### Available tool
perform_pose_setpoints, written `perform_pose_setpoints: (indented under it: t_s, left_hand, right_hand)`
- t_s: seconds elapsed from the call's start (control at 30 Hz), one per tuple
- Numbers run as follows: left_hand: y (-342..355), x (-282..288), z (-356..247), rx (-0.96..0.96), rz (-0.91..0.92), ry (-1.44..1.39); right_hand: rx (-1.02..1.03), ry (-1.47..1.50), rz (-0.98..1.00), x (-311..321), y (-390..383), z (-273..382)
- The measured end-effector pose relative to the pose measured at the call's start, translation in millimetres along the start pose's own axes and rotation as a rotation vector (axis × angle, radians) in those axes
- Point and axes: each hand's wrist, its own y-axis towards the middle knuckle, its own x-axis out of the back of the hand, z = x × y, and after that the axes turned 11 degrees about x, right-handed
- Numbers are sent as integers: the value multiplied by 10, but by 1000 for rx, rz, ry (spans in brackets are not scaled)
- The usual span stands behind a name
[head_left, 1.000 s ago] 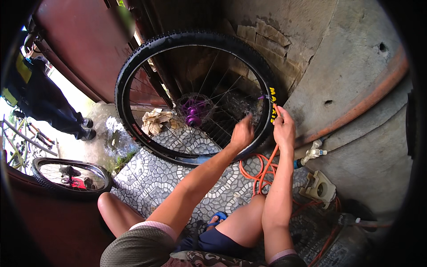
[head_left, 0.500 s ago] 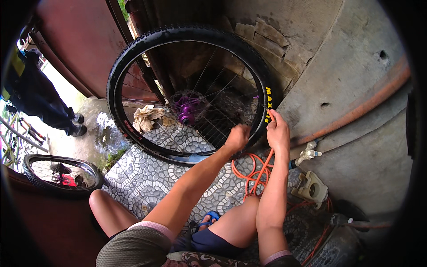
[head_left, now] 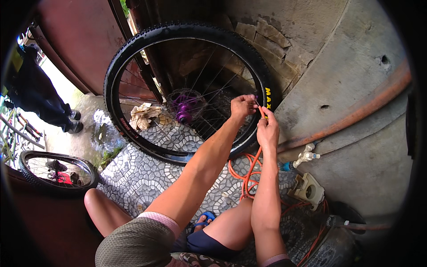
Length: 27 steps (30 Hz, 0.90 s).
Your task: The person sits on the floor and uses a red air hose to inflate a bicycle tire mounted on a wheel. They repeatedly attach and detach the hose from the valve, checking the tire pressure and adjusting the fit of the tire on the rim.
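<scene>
A bicycle wheel with a black knobby tyre [head_left: 187,31] and a purple hub [head_left: 183,112] stands upright before me, leaning at the wall. My left hand [head_left: 243,107] reaches to the inner right side of the rim. Its fingers are pinched at the small purple valve stem [head_left: 255,99], which they partly cover. Close beside it, my right hand [head_left: 268,129] is closed round the end of an orange air hose [head_left: 252,167]. The hose tip points at the valve; whether the two touch is hard to tell.
Another wheel [head_left: 27,171] lies at the left, near a standing person's dark trousers [head_left: 42,93]. A crumpled cloth [head_left: 144,116] lies behind the spokes. To the right are a tap [head_left: 307,155], a beige plastic part [head_left: 307,189] and a rusty pipe [head_left: 356,116] along the concrete wall.
My left hand has moved up and right from the lower rim to the valve. My right hand, with the hose end, has shifted left toward it. The view has moved slightly.
</scene>
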Motion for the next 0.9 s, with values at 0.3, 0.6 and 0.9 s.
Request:
perform_pose_setpoints:
  t_s: [0.3,0.6,0.9]
  left_hand:
    - [-565,832,19,-90,-212,150]
    - [-1514,4088,-455,-191,-806,-421]
    - [-833,3583,-1007,79,-531,-475]
  right_hand:
    - [-77,-39,48,160,-38,56]
    - [3,-11,54,119,31,41]
    - [141,-249,-92,61,828,36]
